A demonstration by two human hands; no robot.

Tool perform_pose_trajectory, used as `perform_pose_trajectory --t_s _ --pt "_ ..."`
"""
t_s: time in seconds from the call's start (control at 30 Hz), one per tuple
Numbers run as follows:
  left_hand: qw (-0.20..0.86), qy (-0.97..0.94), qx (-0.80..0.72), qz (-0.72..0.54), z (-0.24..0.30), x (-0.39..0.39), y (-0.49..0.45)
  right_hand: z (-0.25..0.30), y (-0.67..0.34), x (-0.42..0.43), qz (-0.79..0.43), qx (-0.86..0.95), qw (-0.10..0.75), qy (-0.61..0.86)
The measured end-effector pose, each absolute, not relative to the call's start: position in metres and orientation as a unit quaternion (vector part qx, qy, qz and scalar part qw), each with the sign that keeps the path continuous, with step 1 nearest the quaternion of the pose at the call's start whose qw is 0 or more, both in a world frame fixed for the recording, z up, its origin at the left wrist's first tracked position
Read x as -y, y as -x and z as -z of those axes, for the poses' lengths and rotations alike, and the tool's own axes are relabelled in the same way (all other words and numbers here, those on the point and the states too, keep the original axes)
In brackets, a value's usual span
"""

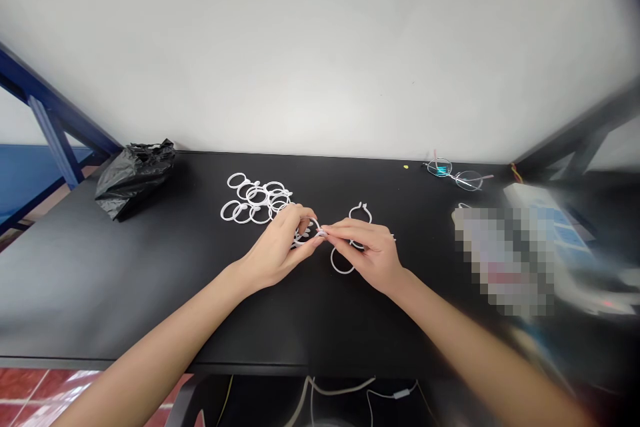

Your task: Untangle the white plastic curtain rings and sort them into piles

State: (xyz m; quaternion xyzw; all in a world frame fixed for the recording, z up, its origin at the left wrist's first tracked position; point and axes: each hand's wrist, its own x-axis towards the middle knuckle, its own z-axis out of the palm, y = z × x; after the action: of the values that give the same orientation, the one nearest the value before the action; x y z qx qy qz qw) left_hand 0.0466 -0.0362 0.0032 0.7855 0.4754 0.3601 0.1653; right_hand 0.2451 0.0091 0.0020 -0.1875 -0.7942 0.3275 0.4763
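Pinching a white ring (316, 221), the left hand (275, 250) has its thumb and fingers closed narrowly on it. The right hand (373, 250) meets it with a tight fingertip pinch at the ring's near-right edge, where a small white end shows. The ring is held between the two hands, over the desk (240, 327); most of its outline is lost among the fingers and the white pieces (299, 239) seen through the left hand's gap.

Left of the grip and a little beyond it lies the pile (257, 204), many white rings overlapping, its right side partly covered by the left hand. Just right of the grip, the upper ring (371, 214) points two small prongs away from the wearer and runs behind the right hand. The lower ring (343, 272) sits below it, close to the right fingers and partly hidden by them.

Far left of the grip is a crumpled black bag (135, 177). Well right and beyond the grip, the glasses (453, 177) lie open near the wall (320, 67). Farther right, nearer the wearer than the glasses, are a pixelated item (505, 260) and a blurred white box (550, 227). Below the grip, past the desk's near edge, cables (345, 392) hang.
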Motion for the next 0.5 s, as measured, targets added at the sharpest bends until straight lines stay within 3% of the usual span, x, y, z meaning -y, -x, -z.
perform_pose_trajectory --t_s 0.5 --pt "0.150 -0.789 -0.485 -0.347 -0.0050 0.0359 -0.0467 0.0007 -0.2453 -0.0091 -0.327 0.797 0.476 0.177"
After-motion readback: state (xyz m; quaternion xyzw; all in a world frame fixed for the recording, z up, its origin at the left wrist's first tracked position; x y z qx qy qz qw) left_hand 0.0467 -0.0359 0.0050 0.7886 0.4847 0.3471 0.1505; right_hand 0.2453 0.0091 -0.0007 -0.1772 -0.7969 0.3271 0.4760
